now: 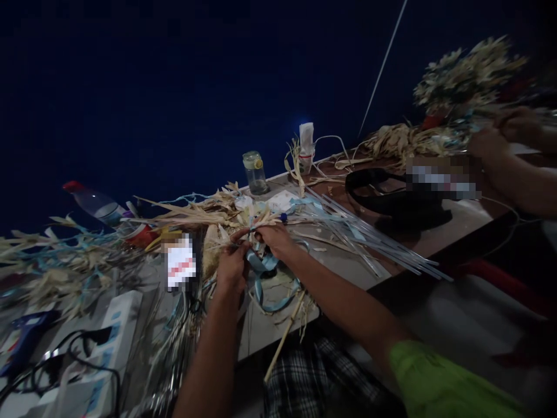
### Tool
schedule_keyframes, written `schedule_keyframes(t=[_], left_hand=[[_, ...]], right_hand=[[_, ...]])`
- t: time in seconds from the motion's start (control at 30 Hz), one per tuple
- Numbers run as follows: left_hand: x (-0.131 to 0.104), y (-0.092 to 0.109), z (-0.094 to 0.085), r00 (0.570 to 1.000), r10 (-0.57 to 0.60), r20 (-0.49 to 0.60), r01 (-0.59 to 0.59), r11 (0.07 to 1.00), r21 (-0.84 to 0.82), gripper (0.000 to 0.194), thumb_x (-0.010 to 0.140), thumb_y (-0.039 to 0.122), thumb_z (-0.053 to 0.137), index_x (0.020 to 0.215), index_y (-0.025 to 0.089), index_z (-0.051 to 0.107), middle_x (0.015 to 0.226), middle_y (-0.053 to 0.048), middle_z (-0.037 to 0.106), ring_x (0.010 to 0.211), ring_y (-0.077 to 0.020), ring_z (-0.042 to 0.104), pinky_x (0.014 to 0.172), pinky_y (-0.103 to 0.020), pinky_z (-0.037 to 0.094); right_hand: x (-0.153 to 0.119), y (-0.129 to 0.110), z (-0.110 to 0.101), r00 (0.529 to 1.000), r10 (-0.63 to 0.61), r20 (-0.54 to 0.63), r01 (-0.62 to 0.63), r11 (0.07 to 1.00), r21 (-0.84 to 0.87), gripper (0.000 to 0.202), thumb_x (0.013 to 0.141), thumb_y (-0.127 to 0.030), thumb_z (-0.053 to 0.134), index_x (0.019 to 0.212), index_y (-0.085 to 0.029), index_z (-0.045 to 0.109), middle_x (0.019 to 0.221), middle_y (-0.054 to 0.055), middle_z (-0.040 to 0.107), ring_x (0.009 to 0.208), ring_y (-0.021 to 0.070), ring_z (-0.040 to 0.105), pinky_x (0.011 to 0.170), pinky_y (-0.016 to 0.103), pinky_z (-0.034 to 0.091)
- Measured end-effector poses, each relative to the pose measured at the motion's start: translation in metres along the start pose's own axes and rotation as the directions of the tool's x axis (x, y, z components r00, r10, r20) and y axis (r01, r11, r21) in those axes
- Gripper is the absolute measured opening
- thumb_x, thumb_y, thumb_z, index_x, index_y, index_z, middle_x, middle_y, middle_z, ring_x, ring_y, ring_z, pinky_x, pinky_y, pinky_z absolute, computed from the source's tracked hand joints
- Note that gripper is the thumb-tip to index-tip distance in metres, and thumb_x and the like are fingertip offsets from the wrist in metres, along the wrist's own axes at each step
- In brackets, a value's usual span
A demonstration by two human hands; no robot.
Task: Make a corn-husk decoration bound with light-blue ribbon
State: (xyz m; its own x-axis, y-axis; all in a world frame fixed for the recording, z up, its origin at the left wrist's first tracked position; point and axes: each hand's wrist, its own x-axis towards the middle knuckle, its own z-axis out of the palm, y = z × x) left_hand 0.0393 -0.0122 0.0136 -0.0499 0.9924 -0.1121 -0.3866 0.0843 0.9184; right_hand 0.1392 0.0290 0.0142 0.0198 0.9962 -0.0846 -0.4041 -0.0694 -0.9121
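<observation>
Both hands meet over the table around a small bundle of pale dried husk strips (257, 217) bound with light blue tape. My left hand (233, 262) pinches it from the left, fingers closed near the blue binding. From the right, my right hand (275, 239) closes its fingertips on the same spot. A loose length of light blue ribbon (261, 264) hangs and loops below the hands onto the table. Dried husk leaves (209, 212) spread out just beyond my left hand. The exact grip of the fingertips is small and dim.
Clear plastic rods (374, 235) lie to the right, beside a black strap-like object (395, 200). A glass jar (255, 173) and a paper cup (306, 154) stand behind. A power strip (115, 342) with cables lies front left. Another person's hands (500, 145) work at the far right.
</observation>
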Motion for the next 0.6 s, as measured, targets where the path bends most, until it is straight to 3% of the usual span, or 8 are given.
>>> schedule_keyframes(t=[0.13, 0.27, 0.33, 0.43, 0.5, 0.6], left_hand=[[0.0, 0.002, 0.0, 1.0, -0.006, -0.011, 0.005, 1.0, -0.03, 0.043, 0.056, 0.015, 0.069, 0.097, 0.017, 0.059, 0.057, 0.006, 0.055, 0.044, -0.006, 0.051, 0.044, -0.017, 0.038], [0.001, 0.004, -0.002, 1.0, -0.017, -0.009, 0.017, 0.998, -0.059, 0.043, 0.056, 0.015, 0.069, 0.097, 0.016, 0.059, 0.056, 0.005, 0.055, 0.044, -0.0058, 0.051, 0.045, -0.017, 0.039], [0.002, 0.004, -0.002, 1.0, -0.024, -0.007, 0.023, 0.997, -0.073, 0.046, 0.056, 0.016, 0.069, 0.1, 0.017, 0.057, 0.058, 0.005, 0.056, 0.045, -0.0054, 0.051, 0.045, -0.016, 0.039], [0.002, 0.005, -0.002, 0.999, -0.038, 0.013, 0.04, 0.992, -0.119, 0.053, 0.057, 0.015, 0.069, 0.108, 0.02, 0.052, 0.059, 0.006, 0.056, 0.045, -0.0051, 0.051, 0.047, -0.016, 0.041], [0.002, 0.005, -0.002, 0.998, -0.053, 0.034, 0.057, 0.989, -0.135, 0.056, 0.058, 0.015, 0.068, 0.11, 0.02, 0.05, 0.058, 0.006, 0.057, 0.045, -0.0053, 0.051, 0.046, -0.016, 0.041], [0.001, 0.006, -0.002, 0.997, -0.065, 0.041, 0.07, 0.987, -0.144, 0.054, 0.059, 0.015, 0.068, 0.11, 0.019, 0.051, 0.058, 0.005, 0.057, 0.044, -0.0049, 0.05, 0.045, -0.016, 0.04]], right_hand=[[-0.005, -0.002, 0.003, 0.999, -0.024, 0.039, 0.024, 1.0, -0.006, 0.01, 0.058, -0.012, 0.053, 0.064, -0.019, 0.054, 0.047, -0.005, 0.049, 0.044, 0.0089, 0.043, 0.042, 0.021, 0.03], [-0.003, -0.005, 0.001, 0.988, 0.1, 0.118, -0.119, 0.979, 0.168, 0.02, 0.055, -0.016, 0.064, 0.072, -0.018, 0.053, 0.05, -0.006, 0.05, 0.045, 0.0077, 0.045, 0.042, 0.02, 0.031], [-0.001, -0.006, -0.001, 0.964, 0.205, 0.171, -0.245, 0.933, 0.265, 0.02, 0.057, -0.019, 0.067, 0.07, -0.017, 0.051, 0.049, -0.006, 0.049, 0.042, 0.0062, 0.043, 0.042, 0.019, 0.032], [0.003, -0.006, -0.005, 0.882, 0.333, 0.334, -0.434, 0.851, 0.296, 0.019, 0.065, -0.025, 0.065, 0.065, -0.016, 0.048, 0.041, -0.008, 0.041, 0.036, 0.0054, 0.036, 0.041, 0.02, 0.033], [0.006, -0.004, -0.006, 0.849, 0.358, 0.389, -0.479, 0.833, 0.278, 0.019, 0.071, -0.028, 0.061, 0.064, -0.015, 0.048, 0.035, -0.009, 0.035, 0.033, 0.0051, 0.03, 0.039, 0.02, 0.031], [0.008, 0.001, -0.007, 0.85, 0.363, 0.383, -0.477, 0.839, 0.263, 0.022, 0.075, -0.029, 0.058, 0.061, -0.016, 0.046, 0.033, -0.01, 0.032, 0.03, 0.0037, 0.024, 0.036, 0.018, 0.025]])
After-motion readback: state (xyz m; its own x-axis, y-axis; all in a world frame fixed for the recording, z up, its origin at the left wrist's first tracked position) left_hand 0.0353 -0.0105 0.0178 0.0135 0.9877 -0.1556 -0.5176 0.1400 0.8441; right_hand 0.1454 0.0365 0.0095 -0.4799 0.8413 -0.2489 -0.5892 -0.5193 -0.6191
